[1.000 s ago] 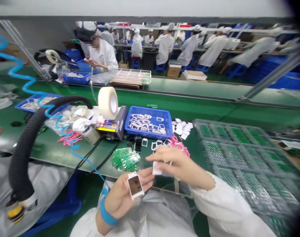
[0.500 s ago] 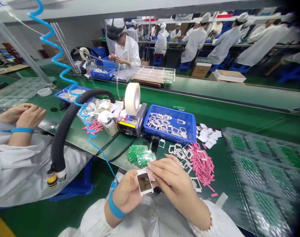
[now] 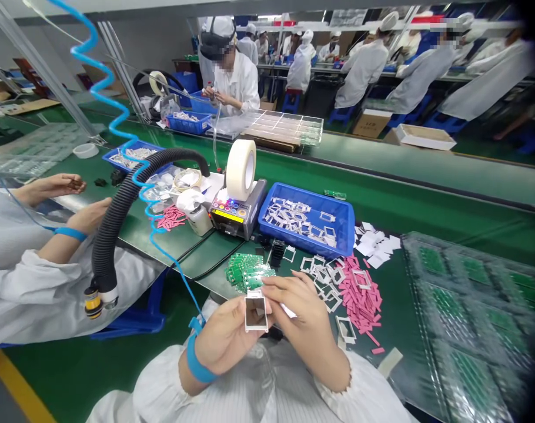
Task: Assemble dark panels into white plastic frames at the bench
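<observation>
Head view: left hand [image 3: 226,336] holds a glossy, white-framed rectangular panel [image 3: 256,312].

- Our left hand [image 3: 226,333], flat before, now grips the framed screen [image 3: 256,314].
- We've turned it straighter.
- Our right hand [image 3: 303,314] has closed in beside it.
- A co-worker's hands [image 3: 89,216], clasped before, have parted.

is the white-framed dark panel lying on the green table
No, the left hand holds the white-framed panel off the green table.
</observation>
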`<state>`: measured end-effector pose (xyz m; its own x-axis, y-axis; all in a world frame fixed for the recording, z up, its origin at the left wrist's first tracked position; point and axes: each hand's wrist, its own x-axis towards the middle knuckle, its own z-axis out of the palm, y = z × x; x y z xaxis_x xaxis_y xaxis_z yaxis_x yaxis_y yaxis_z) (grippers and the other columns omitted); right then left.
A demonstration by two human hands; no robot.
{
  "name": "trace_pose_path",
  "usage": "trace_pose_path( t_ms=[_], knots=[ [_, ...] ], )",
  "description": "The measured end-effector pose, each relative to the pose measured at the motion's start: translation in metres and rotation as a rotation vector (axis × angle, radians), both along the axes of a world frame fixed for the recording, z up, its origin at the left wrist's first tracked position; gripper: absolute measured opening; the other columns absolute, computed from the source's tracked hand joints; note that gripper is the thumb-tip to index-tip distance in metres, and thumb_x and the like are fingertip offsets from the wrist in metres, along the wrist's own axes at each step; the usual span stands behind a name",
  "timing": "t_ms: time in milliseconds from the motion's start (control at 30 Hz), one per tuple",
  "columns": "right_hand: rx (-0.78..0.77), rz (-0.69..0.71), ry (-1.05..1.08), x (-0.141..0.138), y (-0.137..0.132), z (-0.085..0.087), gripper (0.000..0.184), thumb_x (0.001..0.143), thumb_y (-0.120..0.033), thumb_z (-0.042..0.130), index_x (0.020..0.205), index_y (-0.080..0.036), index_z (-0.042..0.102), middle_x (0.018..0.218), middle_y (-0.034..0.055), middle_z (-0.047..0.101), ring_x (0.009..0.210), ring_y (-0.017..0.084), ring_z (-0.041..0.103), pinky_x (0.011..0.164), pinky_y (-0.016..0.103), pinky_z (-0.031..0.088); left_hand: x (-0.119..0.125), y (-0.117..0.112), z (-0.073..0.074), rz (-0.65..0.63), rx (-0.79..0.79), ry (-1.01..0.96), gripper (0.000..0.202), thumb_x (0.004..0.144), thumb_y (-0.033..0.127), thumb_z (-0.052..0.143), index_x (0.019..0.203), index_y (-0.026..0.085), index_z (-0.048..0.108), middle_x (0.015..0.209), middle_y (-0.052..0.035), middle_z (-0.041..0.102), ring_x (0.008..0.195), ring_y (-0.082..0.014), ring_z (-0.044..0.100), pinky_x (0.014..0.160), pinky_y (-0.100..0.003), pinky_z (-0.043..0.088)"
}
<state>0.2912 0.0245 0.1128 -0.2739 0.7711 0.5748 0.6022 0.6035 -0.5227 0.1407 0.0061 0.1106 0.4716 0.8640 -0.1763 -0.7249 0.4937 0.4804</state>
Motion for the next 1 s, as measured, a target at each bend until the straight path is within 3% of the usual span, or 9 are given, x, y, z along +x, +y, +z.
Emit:
trace_pose_path(
  t_ms=[167,333,467,567,733,900,1000],
  knots=[
    [-0.066,0.008,0.025,-0.003,0.002,0.002,0.017,0.087,-0.017,0.050,0.097,-0.020,0.062,0.094,0.0041,0.071,0.084,0.018,0.065,0.078,0.037,0.044,-0.001,0.000,0.003,-0.064,0.088,0.111,0.028,0.079,0.038,0.061,0.085,0.013,0.071,0.084,-0.0073,0.064,0.082,-0.0187,0.058,0.080,-0.033,0.042],
    [0.082,-0.050,0.009,-0.006,-0.002,-0.005,0.022,0.086,-0.011,0.049,0.098,-0.022,0.065,0.102,0.0046,0.071,0.086,0.017,0.066,0.089,0.043,0.039,0.001,-0.001,0.004,-0.032,0.031,0.088,0.027,0.075,0.038,0.066,0.082,0.013,0.071,0.084,-0.0049,0.060,0.081,-0.0149,0.055,0.079,-0.029,0.042],
    [0.068,-0.055,0.044,-0.010,-0.003,-0.009,0.021,0.085,-0.012,0.050,0.092,-0.025,0.065,0.098,0.0008,0.072,0.085,0.016,0.065,0.091,0.041,0.039,0.002,-0.002,0.001,-0.022,0.030,0.042,0.022,0.077,0.034,0.065,0.084,0.013,0.070,0.083,-0.0049,0.061,0.082,-0.0159,0.055,0.080,-0.030,0.042],
    [0.001,-0.087,0.090,-0.012,-0.002,-0.011,0.017,0.086,-0.015,0.049,0.085,-0.023,0.064,0.097,0.0022,0.071,0.087,0.017,0.063,0.088,0.041,0.041,0.003,0.001,-0.003,0.001,-0.016,-0.035,0.021,0.083,0.030,0.057,0.087,0.013,0.070,0.086,-0.0040,0.063,0.087,-0.0166,0.056,0.085,-0.033,0.041],
    [-0.236,-0.127,0.270,-0.008,-0.013,-0.013,0.012,0.086,-0.019,0.049,0.080,-0.020,0.060,0.102,0.0073,0.058,0.098,0.019,0.056,0.080,0.034,0.047,0.007,0.008,-0.008,0.003,-0.206,-0.153,0.024,0.086,0.032,0.052,0.090,0.014,0.067,0.094,-0.0051,0.064,0.093,-0.0179,0.055,0.093,-0.041,0.041],
    [-0.232,-0.192,0.382,0.012,-0.031,-0.015,0.011,0.088,-0.020,0.046,0.079,-0.020,0.054,0.094,0.0064,0.054,0.090,0.018,0.056,0.074,0.031,0.047,0.013,0.013,-0.008,-0.048,-0.258,-0.153,0.027,0.089,0.030,0.046,0.086,0.013,0.067,0.097,-0.0062,0.063,0.090,-0.0181,0.057,0.093,-0.044,0.042],
    [-0.339,-0.229,0.256,0.032,-0.027,-0.030,0.015,0.087,-0.023,0.047,0.073,-0.020,0.054,0.081,0.0042,0.056,0.078,0.017,0.056,0.068,0.030,0.047,0.011,0.016,-0.010,-0.053,-0.280,-0.148,0.032,0.091,0.032,0.041,0.088,0.013,0.067,0.101,-0.0066,0.063,0.087,-0.0169,0.057,0.093,-0.047,0.042]
  ],
)
